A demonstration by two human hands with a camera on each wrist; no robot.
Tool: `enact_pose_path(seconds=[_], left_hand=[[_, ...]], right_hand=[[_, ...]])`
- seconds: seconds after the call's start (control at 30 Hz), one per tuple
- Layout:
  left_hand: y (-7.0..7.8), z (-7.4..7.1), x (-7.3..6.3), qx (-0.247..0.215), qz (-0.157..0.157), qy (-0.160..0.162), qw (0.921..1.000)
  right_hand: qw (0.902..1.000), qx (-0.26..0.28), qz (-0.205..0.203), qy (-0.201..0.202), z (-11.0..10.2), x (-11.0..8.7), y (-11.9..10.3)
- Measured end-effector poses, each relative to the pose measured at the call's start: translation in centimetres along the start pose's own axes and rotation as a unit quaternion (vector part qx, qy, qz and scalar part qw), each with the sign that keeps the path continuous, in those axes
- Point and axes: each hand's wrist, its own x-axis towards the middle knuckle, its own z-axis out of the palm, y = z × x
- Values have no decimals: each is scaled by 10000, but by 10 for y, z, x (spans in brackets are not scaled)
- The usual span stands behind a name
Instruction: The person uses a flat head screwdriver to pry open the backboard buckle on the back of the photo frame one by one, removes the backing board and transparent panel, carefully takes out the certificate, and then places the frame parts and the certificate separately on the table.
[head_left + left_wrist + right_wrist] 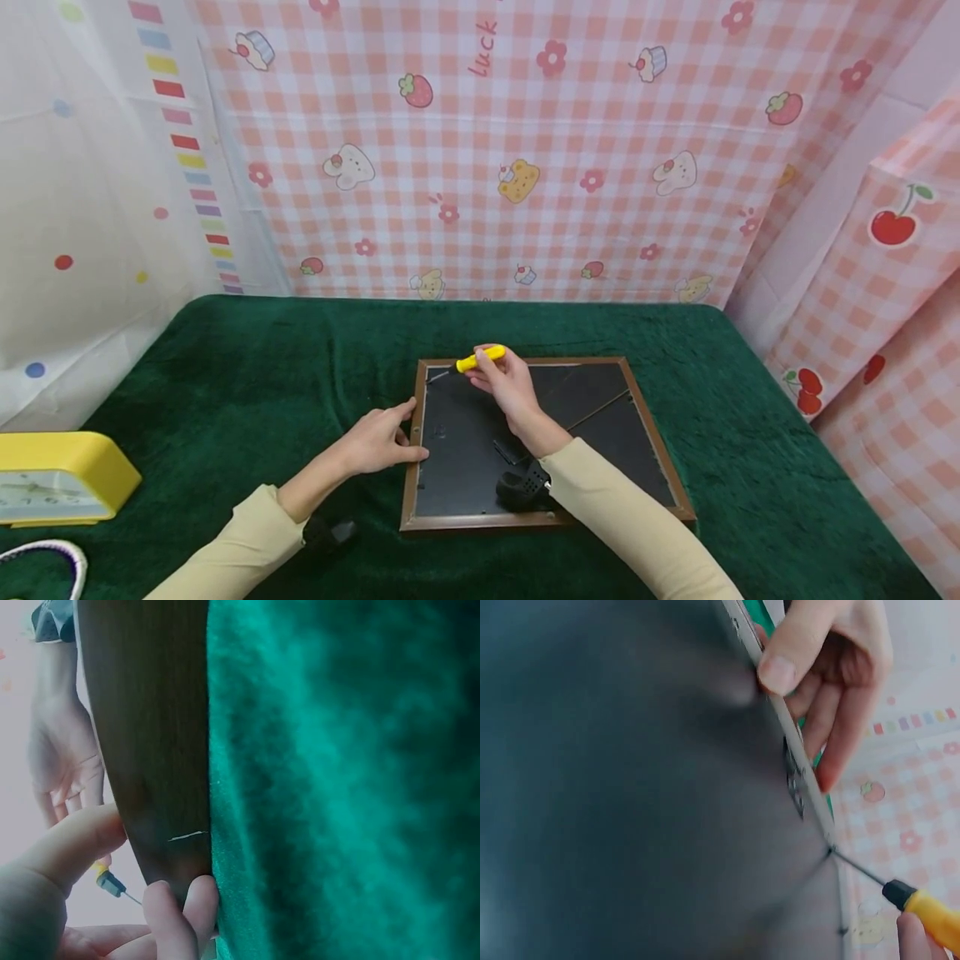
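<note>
A picture frame with a brown border and black backing board (465, 467) lies face down on the green cloth. My right hand (510, 387) holds a yellow-handled screwdriver (480, 359) above the frame's far left corner. In the right wrist view the screwdriver's tip meets the frame's inner edge, by a small dark tab (831, 850). My left hand (386, 437) grips the frame's left border, its thumb (780, 671) on the inner edge and its fingers along the outer side. A dark metal hanger (793, 780) sits on that same edge between the left hand and the tip.
A thin stick-like strut (600, 408) lies slanted across the backing board. At the left of the table stands a yellow clock (71, 475), with a white curved rim (63, 550) in front of it. Checked cloth (480, 208) hangs behind the table.
</note>
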Motion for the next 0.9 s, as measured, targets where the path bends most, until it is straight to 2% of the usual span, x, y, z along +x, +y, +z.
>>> enact_pose_path(seconds=[0.2, 0.37, 0.5, 0.67, 0.9], left_hand=[[-1, 0, 0, 26, 88, 17, 10000], [0, 0, -1, 20, -9, 34, 10000], [-1, 0, -1, 31, 10, 46, 10000], [-1, 0, -1, 2, 116, 42, 9999], [-1, -1, -2, -41, 212, 9, 9998]], right_hand=[[9956, -718, -507, 318, 15, 1, -8], [9844, -1567, -712, 367, 26, 2, -18], [9662, -2383, -890, 411, 36, 3, -25], [9358, -3229, -1298, 559, 47, 3, -31], [9132, -3667, -1661, 626, 59, 2, -34]])
